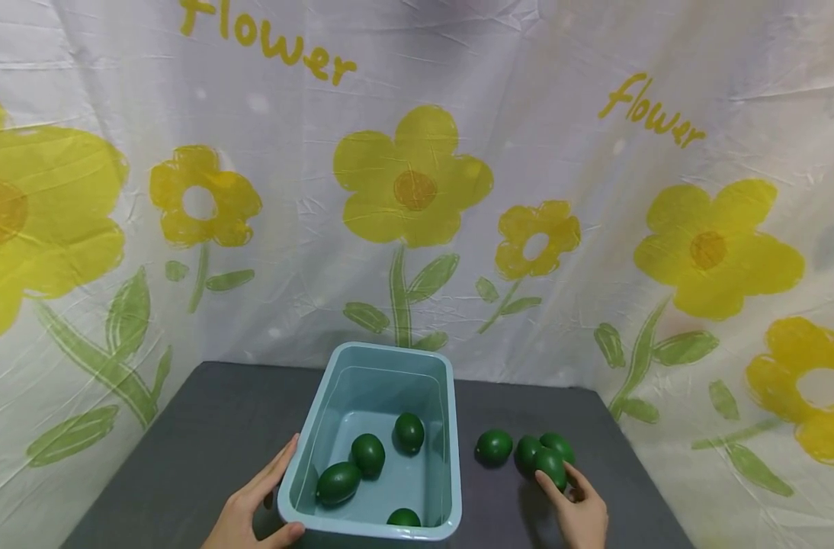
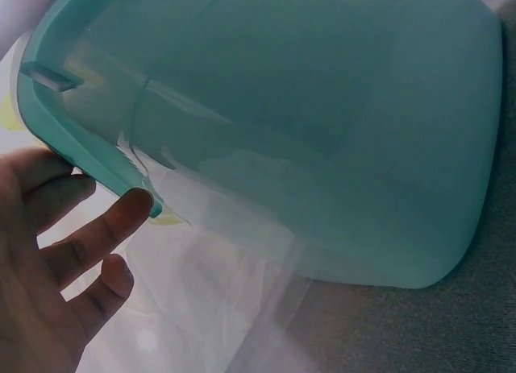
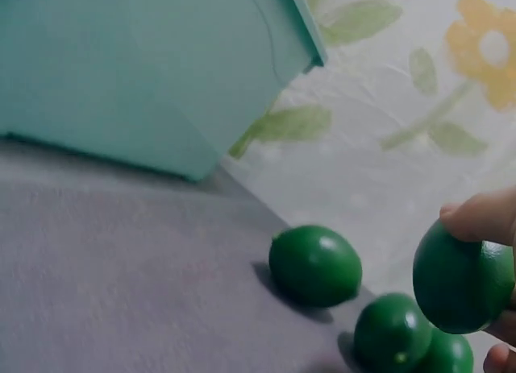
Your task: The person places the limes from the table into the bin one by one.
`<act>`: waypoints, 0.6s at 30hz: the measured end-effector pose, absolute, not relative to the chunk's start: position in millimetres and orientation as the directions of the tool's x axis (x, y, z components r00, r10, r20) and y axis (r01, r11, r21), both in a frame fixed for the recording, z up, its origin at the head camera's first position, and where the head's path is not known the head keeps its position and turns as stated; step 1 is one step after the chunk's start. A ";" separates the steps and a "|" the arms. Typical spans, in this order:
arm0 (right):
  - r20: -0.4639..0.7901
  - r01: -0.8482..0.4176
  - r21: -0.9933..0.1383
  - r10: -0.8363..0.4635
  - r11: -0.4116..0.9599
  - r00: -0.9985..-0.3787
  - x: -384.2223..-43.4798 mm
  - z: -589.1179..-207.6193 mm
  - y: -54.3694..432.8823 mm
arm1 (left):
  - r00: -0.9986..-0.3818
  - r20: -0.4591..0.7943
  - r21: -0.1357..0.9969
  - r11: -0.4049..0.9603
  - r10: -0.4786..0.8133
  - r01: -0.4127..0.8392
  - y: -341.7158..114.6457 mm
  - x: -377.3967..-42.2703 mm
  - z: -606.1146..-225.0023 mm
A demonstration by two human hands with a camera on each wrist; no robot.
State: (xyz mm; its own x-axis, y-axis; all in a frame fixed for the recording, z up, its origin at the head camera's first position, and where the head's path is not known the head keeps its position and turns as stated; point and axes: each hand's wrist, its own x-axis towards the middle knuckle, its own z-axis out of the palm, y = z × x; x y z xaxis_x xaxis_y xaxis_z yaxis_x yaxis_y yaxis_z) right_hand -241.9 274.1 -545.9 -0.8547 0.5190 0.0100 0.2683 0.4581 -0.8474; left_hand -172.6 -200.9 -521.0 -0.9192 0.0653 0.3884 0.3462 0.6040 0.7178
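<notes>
A light blue plastic tub [image 1: 454,450] stands on the table with several green limes [image 1: 409,433] on its floor. My left hand [image 1: 255,499] holds the tub at its near-left corner, thumb on the near rim and fingers along the left side. In the left wrist view some fingertips [image 2: 139,202] are right at the rim. My right hand [image 1: 582,511] pinches a lime [image 3: 461,280] between thumb and fingers, to the right of the tub. Close by lie three more limes: one nearer the tub [image 3: 315,266], and two [image 3: 393,333] partly behind the held one.
The dark grey table [image 1: 252,412] runs back to a white cloth backdrop [image 1: 293,191] printed with yellow flowers. The cloth also hangs along both sides. The tub's raised walls stand between the loose limes and those inside.
</notes>
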 end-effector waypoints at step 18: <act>-0.104 0.209 -0.957 0.435 0.199 -0.894 -243.2 -522.1 242.3 | -0.892 0.446 0.694 0.604 0.066 0.392 -202.4 -172.3 -528.3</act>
State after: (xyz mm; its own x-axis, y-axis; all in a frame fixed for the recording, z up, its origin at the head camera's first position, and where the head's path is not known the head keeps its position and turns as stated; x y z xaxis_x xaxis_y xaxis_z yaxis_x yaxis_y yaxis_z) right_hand -243.2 242.3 -522.1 -0.8944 0.4350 -0.1043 0.2086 0.1993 -0.9575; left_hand -172.3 -202.4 -528.3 -0.8924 0.0661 0.4464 0.3919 0.6041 0.6939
